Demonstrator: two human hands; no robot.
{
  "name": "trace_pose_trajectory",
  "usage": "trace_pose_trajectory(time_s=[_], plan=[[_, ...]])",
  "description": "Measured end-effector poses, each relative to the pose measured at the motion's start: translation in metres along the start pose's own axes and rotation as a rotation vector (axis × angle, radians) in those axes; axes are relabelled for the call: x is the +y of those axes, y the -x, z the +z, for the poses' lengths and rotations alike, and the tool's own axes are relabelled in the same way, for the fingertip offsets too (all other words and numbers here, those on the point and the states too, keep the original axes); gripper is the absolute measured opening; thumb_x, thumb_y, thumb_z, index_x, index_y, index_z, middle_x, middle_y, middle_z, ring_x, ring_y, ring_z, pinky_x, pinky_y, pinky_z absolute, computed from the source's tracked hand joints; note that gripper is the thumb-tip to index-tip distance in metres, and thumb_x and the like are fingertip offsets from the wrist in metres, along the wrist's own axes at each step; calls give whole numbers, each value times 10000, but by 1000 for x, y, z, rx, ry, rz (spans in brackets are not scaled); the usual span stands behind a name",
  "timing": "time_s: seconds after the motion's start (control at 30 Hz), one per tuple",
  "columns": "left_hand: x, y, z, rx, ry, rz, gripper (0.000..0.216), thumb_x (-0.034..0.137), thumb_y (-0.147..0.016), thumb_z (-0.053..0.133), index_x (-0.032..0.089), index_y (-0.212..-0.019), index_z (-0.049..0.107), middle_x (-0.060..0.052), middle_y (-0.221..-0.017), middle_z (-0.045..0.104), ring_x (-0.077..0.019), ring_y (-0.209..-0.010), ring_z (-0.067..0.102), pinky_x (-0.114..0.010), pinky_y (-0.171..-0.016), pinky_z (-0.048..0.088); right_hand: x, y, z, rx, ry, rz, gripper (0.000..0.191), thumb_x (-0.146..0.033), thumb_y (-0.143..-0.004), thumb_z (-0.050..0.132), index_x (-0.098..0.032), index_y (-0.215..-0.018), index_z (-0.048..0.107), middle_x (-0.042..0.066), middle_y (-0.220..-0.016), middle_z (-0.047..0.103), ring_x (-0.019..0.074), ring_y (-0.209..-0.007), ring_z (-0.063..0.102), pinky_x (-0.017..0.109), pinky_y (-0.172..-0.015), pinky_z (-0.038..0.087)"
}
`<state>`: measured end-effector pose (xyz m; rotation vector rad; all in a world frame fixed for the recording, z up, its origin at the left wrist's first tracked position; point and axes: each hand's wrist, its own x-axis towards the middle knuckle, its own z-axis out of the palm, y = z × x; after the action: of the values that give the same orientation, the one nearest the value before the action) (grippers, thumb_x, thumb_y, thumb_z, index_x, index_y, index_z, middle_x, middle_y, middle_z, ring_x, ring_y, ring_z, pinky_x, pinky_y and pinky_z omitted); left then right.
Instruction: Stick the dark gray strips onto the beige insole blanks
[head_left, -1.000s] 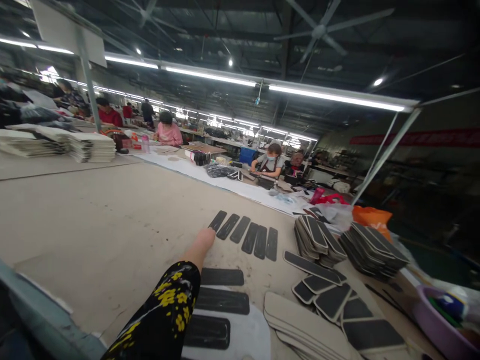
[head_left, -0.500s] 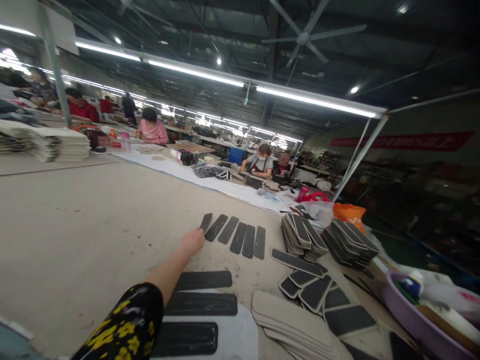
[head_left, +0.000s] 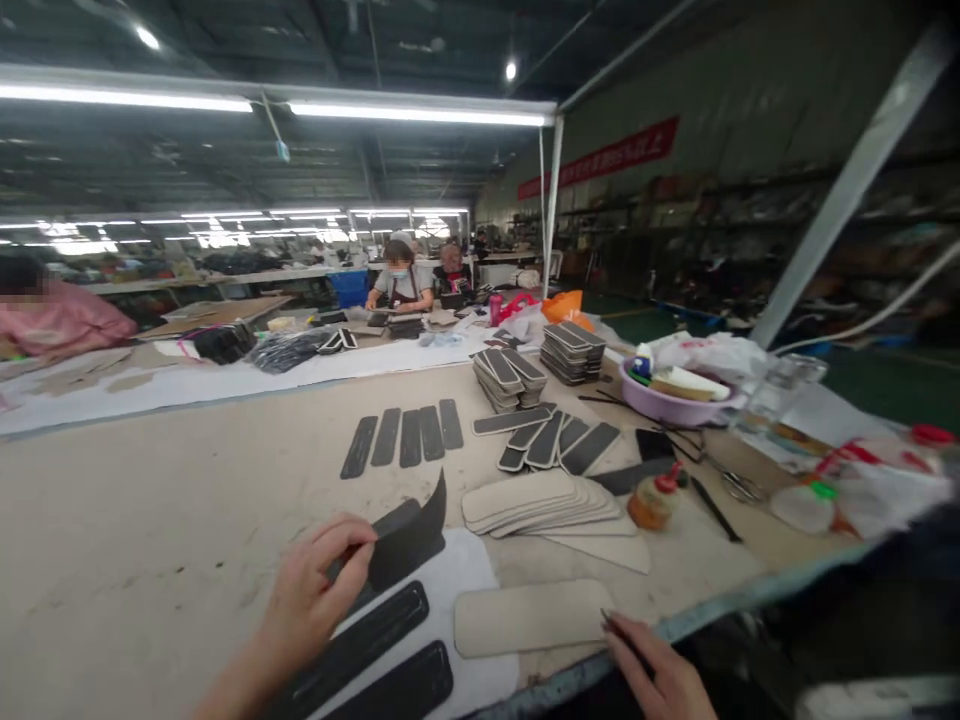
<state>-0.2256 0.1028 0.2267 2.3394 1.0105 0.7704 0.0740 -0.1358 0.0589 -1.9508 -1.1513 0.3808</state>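
My left hand (head_left: 322, 575) is closed on one end of a black strip (head_left: 412, 530), pinched between thumb and fingers; its free end curls upward. Beneath it, more black strips (head_left: 360, 640) with glossy outlines lie on a white sheet (head_left: 480, 570). A beige rounded panel (head_left: 532, 615) lies flat near the table's front edge. My right hand (head_left: 656, 665) is at this panel's right end, fingers closed around something thin and dark that I cannot make out. Beyond my left hand, several black strips (head_left: 409, 438) stand side by side in a row on the table.
Beige panels (head_left: 540, 500) are fanned out right of centre, with black-faced panels (head_left: 559, 440) and stacks (head_left: 506, 380) behind. A red-capped bottle (head_left: 654, 500), scissors (head_left: 739, 487) and a purple basin (head_left: 675, 405) are on the right. Co-workers (head_left: 401, 280) sit across the table.
My left hand has brought the leftmost black strip from the row back toward me, over the white sheet. My right hand has come into view. The view has turned right.
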Motion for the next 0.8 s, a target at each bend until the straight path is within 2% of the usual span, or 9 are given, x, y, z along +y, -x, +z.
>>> trace_pose_trajectory(time_s=[0.07,0.13,0.23,0.37,0.47,0.67,0.8], plan=[[18,9,5,-104,123,-40,164,336,-776,481,227,-721,589,-35,-802,590,-170,-669,538,-248,-620,432,-9,-9,0,10,-211,146,440,-514,-784,494,-194,-1056,625,92,-1106,622,228,-1052,554,320,-909,463],[28,15,13,-220,214,-83,180,353,-782,486,227,-716,596,-36,-795,580,-167,-636,526,-248,-588,430,-20,-18,0,-22,-458,293,558,-562,-773,471,-176,-1165,559,107,-1176,575,225,-1026,564,327,-825,506],[32,21,25,-358,303,-137,222,395,-789,484,225,-703,598,-32,-764,553,-159,-596,502,-246,-547,423,-34,-26,1,-101,-634,422,583,-605,-753,459,-167,-1114,589,110,-1141,583,213,-957,578,308,-711,519],[30,27,38,-423,351,-219,243,425,-788,486,218,-734,600,-24,-789,547,-146,-591,480,-237,-545,421,-37,-21,-3,-221,-613,455,453,-561,-755,493,-156,-858,668,73,-882,651,178,-812,576,263,-628,466],[26,32,43,-423,359,-282,249,430,-778,500,205,-756,605,-21,-799,559,-138,-583,470,-235,-555,419,-37,-14,-7,-273,-719,478,386,-515,-736,544,-156,-804,668,53,-830,648,147,-754,554,233,-601,434],[12,39,55,-426,458,-409,250,410,-777,507,180,-764,604,19,-580,491,-117,-535,431,-208,-506,357,-38,-11,-15,-229,-791,504,307,-457,-703,596,-153,-701,640,11,-669,598,95,-591,487,197,-498,371],[2,35,74,-476,460,-493,260,417,-781,482,171,-769,569,48,-501,448,-98,-474,392,-196,-476,310,-27,-14,-24,-188,-602,504,288,-444,-704,578,-167,-629,604,-11,-578,549,92,-534,459,200,-474,354]])
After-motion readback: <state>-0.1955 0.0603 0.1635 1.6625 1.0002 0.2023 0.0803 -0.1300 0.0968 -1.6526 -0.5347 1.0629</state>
